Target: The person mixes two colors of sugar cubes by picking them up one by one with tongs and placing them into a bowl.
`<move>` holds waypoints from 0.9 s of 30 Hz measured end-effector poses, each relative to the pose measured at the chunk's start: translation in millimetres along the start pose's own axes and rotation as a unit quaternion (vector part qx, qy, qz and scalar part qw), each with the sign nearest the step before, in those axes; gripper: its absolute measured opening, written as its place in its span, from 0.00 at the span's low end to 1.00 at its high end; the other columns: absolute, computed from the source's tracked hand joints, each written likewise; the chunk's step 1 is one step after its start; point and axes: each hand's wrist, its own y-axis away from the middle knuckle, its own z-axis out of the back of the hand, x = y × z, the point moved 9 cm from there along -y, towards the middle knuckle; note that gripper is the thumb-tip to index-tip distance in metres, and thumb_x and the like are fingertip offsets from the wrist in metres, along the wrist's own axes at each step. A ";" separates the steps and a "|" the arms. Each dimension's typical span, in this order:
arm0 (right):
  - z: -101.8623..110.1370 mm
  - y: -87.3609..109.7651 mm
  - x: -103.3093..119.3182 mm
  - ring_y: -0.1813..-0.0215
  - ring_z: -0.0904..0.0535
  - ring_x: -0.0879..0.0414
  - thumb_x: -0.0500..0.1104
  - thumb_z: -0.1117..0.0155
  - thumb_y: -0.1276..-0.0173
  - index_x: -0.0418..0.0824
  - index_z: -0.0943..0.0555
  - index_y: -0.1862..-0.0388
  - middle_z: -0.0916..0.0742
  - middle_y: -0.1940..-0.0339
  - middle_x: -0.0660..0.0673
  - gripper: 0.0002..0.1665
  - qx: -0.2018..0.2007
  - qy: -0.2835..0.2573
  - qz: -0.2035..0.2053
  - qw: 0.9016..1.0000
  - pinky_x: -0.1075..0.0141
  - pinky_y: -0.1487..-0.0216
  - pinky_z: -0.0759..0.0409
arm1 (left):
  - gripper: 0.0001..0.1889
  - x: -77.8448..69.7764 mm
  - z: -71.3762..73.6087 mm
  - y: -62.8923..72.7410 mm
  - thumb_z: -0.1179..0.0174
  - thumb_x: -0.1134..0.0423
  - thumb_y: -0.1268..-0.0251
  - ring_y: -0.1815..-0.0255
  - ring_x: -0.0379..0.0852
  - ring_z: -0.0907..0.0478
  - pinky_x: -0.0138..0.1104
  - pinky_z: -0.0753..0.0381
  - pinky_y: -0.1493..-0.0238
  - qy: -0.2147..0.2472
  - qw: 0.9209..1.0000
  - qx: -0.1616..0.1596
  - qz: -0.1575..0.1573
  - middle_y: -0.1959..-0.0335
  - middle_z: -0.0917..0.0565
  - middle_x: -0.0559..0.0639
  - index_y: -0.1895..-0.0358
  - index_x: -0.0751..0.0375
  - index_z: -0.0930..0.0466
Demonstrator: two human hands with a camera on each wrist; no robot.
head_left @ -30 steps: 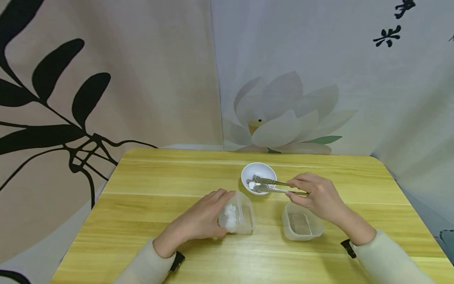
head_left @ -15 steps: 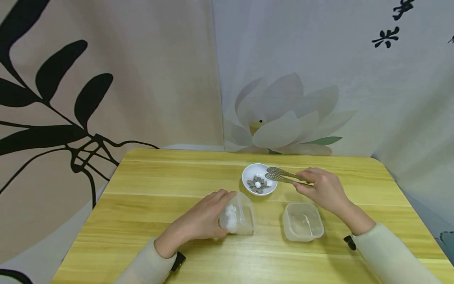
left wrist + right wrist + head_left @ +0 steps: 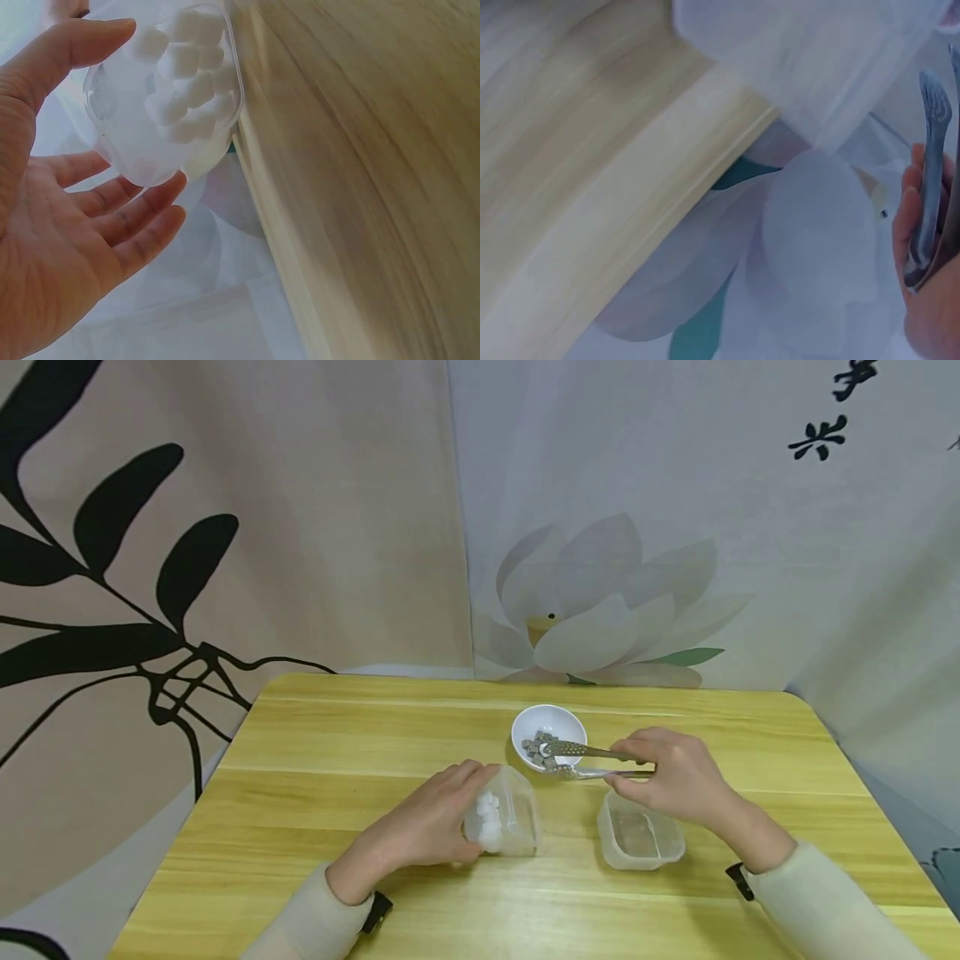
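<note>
My left hand (image 3: 427,818) grips a clear plastic container (image 3: 522,818) tipped on its side, thumb and fingers at its rim. White rounded lumps (image 3: 184,75) fill part of it in the left wrist view. My right hand (image 3: 675,777) pinches metal tongs (image 3: 603,752) with perforated tips. Their spread tips reach over the white bowl (image 3: 546,717), one close to a white piece (image 3: 545,749) and the other across the near rim. Grey cubes (image 3: 534,747) lie in the bowl, partly hidden by the tongs. In the right wrist view the tongs (image 3: 930,165) show at the right edge.
A second clear plastic container (image 3: 637,861) stands upright on the wooden table (image 3: 360,727), just below my right hand, with no lumps seen in it. A printed curtain (image 3: 360,527) hangs directly behind the table's far edge.
The tongs left the bowl toward the upper right, exposing two white pieces among grey cubes, then came back down over it with tips spread. My left hand and its container stay put.
</note>
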 end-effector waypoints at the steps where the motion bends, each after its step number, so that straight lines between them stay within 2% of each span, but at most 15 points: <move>1: -1.3 -0.6 4.6 0.70 0.15 0.60 0.45 0.19 0.52 0.44 0.09 0.63 0.10 0.66 0.53 0.16 0.002 -0.003 0.009 1.000 0.69 0.73 0.21 | 0.54 -0.1 -0.1 0.1 0.19 0.61 0.55 0.40 0.49 0.26 0.47 0.23 0.35 0.000 1.000 0.001 0.000 0.36 0.25 0.52 0.20 0.58 0.38; 7: -13.4 -6.3 30.8 0.68 0.15 0.60 0.44 0.18 0.55 0.42 0.09 0.64 0.10 0.67 0.53 0.17 0.024 -0.001 0.060 0.998 0.69 0.74 0.20 | 0.55 -0.4 -0.1 0.2 0.20 0.60 0.54 0.38 0.50 0.26 0.49 0.24 0.34 0.000 1.000 0.004 0.003 0.35 0.26 0.52 0.19 0.58 0.39; 17: -40.6 -10.8 63.0 0.65 0.16 0.58 0.45 0.16 0.51 0.39 0.11 0.62 0.11 0.65 0.50 0.18 0.076 0.024 0.104 0.991 0.69 0.73 0.18 | 0.55 -0.7 0.0 0.5 0.20 0.60 0.53 0.39 0.49 0.26 0.48 0.24 0.35 0.001 1.000 0.006 0.003 0.35 0.26 0.51 0.19 0.58 0.40; 21: -48.3 -11.8 74.3 0.65 0.17 0.59 0.44 0.15 0.49 0.39 0.12 0.61 0.12 0.64 0.50 0.19 0.084 0.032 0.125 0.988 0.69 0.70 0.17 | 0.55 -1.6 -0.3 0.3 0.20 0.60 0.53 0.43 0.47 0.26 0.46 0.22 0.39 0.004 1.000 0.005 0.001 0.36 0.26 0.50 0.19 0.57 0.39; 27: -57.9 -13.2 82.3 0.67 0.20 0.59 0.44 0.15 0.46 0.39 0.12 0.61 0.13 0.65 0.51 0.17 0.090 0.039 0.132 0.986 0.68 0.70 0.18 | 0.55 -1.4 -0.3 -0.1 0.19 0.60 0.53 0.44 0.46 0.26 0.46 0.22 0.40 0.005 1.000 0.006 0.002 0.37 0.25 0.51 0.19 0.58 0.39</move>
